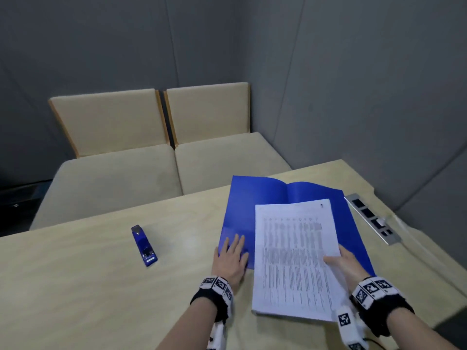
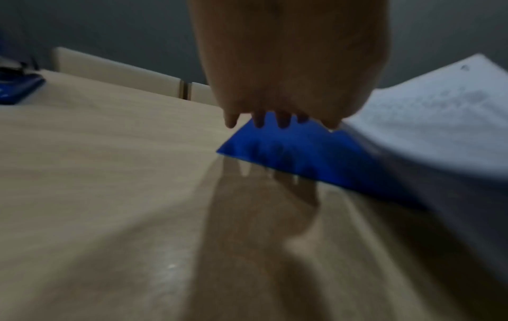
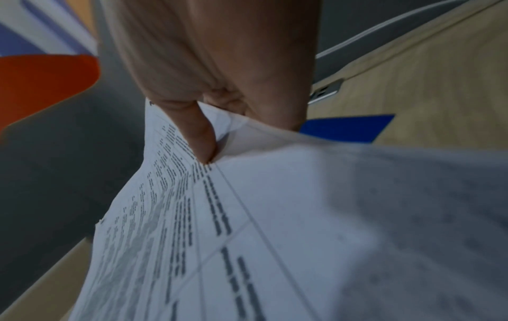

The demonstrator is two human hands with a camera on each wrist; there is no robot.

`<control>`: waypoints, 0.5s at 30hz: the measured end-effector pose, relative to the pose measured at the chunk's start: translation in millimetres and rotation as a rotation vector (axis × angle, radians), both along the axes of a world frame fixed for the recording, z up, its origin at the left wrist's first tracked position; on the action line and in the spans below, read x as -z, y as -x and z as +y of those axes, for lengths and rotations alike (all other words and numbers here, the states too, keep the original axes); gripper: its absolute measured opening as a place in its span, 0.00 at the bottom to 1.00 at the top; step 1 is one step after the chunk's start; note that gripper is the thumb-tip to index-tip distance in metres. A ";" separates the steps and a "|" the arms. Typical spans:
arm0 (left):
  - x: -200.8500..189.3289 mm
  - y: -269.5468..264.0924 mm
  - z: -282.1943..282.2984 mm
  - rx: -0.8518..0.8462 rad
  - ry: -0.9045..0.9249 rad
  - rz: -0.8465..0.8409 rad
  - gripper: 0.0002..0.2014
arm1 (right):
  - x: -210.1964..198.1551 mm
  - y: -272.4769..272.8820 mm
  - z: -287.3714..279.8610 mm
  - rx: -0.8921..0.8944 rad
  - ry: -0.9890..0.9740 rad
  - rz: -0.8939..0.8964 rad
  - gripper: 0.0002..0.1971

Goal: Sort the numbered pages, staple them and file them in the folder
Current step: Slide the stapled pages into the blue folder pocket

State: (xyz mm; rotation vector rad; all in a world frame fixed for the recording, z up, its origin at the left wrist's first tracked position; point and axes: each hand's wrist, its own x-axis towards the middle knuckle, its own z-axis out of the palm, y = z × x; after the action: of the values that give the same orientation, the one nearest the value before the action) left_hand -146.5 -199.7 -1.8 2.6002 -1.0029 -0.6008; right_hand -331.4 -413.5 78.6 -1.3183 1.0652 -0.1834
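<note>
A blue folder [image 1: 255,200] lies open on the table. My left hand [image 1: 231,256] rests flat on its near left corner, fingers straight; the left wrist view shows my fingertips [image 2: 283,121] over the folder's corner [image 2: 288,149]. My right hand [image 1: 346,263] pinches the right edge of a stack of printed pages [image 1: 295,256], thumb on top, and holds it over the folder's right half. The right wrist view shows the thumb [image 3: 198,134] pressing on the pages [image 3: 274,228]. A blue stapler [image 1: 144,246] sits on the table to the left, apart from both hands.
A grey socket strip [image 1: 371,218] with a white cable is set into the table right of the folder. Two beige cushioned seats [image 1: 161,168] stand behind the light wood table [image 1: 88,286]. Grey walls enclose the corner.
</note>
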 end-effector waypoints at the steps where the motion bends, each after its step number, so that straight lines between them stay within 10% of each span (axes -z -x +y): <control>1: 6.4 3.4 -3.8 0.072 -0.073 -0.001 0.27 | -0.1 4.6 -12.8 0.029 -0.004 0.000 0.19; 7: 20.6 9.8 19.2 0.198 -0.249 -0.145 0.38 | 25.5 5.4 -82.3 0.103 -0.048 0.031 0.23; 15: 22.7 16.0 83.9 0.028 -0.292 -0.180 0.27 | 54.5 -34.4 -104.9 0.029 -0.057 0.091 0.22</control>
State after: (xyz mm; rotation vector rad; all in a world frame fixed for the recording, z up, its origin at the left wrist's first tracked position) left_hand -162.6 -115.8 -24.5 2.9450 -1.0783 -0.5648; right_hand -297.1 -518.4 24.2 -1.2704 1.1584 -0.1149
